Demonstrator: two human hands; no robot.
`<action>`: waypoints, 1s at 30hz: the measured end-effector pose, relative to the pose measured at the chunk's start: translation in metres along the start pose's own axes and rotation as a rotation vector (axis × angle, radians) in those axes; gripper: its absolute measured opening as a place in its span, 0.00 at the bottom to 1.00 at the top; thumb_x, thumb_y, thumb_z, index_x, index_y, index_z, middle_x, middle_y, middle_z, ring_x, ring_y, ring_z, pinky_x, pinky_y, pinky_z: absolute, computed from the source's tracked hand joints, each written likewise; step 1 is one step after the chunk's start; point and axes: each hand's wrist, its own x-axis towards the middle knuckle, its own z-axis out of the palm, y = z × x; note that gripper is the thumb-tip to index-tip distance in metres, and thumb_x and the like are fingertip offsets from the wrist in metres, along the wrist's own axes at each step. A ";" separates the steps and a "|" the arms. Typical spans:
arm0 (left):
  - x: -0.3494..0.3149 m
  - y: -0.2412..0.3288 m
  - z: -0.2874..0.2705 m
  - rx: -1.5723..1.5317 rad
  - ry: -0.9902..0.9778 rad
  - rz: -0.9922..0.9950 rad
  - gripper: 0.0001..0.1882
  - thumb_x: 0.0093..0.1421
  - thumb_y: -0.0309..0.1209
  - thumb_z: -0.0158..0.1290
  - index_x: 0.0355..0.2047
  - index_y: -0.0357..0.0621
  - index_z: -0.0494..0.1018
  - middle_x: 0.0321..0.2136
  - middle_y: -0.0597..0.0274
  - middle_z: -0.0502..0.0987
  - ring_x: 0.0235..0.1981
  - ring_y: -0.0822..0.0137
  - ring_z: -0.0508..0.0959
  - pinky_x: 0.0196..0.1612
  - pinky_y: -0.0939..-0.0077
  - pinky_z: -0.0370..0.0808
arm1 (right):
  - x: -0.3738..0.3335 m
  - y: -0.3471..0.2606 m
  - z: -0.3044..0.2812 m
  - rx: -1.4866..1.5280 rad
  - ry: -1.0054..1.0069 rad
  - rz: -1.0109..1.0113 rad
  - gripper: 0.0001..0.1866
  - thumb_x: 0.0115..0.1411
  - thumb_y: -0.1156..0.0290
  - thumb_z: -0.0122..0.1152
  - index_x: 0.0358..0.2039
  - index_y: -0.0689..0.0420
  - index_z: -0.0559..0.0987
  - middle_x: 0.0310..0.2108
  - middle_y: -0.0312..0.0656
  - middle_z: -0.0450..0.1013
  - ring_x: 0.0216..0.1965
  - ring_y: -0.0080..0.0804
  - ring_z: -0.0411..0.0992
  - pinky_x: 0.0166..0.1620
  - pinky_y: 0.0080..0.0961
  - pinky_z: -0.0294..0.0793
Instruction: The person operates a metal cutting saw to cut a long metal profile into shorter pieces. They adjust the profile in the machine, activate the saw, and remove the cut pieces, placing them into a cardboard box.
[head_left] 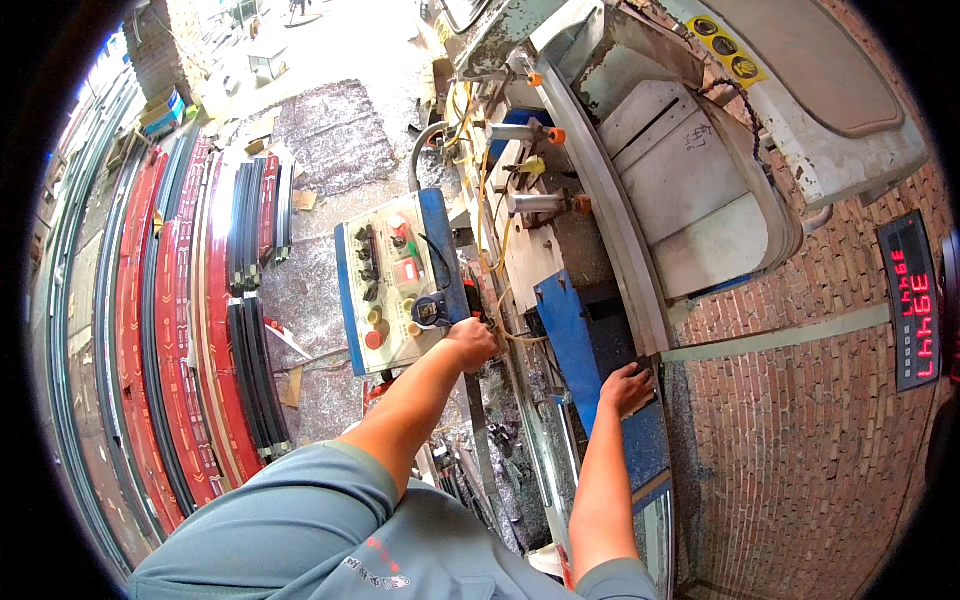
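At the lower right corner of a control box (385,290) my left hand (472,345) is closed, its fingers curled. Whether it grips the box edge or something behind it is hidden. The box has a pale panel with black knobs, red, green and yellowish buttons, and blue sides. My right hand (628,390) is over the blue machine bed (575,340), just below the near end of a long curved-looking grey metal bar (610,200). Its fingers are bent down, and what lies under them cannot be made out.
Clamp cylinders with orange tips (535,133) and yellow hoses line the machine. A grey machine hood (690,190) stands to the right, before a brick wall (780,430) with a red digital display (910,300). Long red-wrapped profiles (185,330) are stacked at left.
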 end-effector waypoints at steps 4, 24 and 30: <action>-0.001 0.001 -0.003 -0.006 -0.015 -0.012 0.10 0.52 0.33 0.57 0.36 0.57 0.82 0.38 0.65 0.84 0.43 0.61 0.84 0.40 0.64 0.79 | 0.000 0.001 0.001 -0.010 -0.002 -0.001 0.27 0.71 0.54 0.41 0.55 0.65 0.74 0.59 0.56 0.68 0.57 0.56 0.66 0.60 0.50 0.66; -0.005 0.003 0.002 0.042 0.081 0.000 0.08 0.51 0.37 0.57 0.27 0.52 0.83 0.34 0.65 0.84 0.42 0.61 0.83 0.40 0.64 0.78 | 0.000 -0.002 -0.010 0.003 -0.045 -0.012 0.27 0.72 0.57 0.40 0.56 0.67 0.73 0.56 0.59 0.70 0.56 0.58 0.67 0.59 0.51 0.67; -0.034 0.044 0.022 -0.249 0.504 0.188 0.06 0.54 0.35 0.56 0.32 0.50 0.75 0.33 0.63 0.76 0.40 0.59 0.76 0.41 0.61 0.75 | 0.001 -0.002 0.005 0.001 -0.061 0.006 0.29 0.73 0.55 0.36 0.61 0.66 0.69 0.62 0.57 0.66 0.58 0.56 0.66 0.63 0.48 0.64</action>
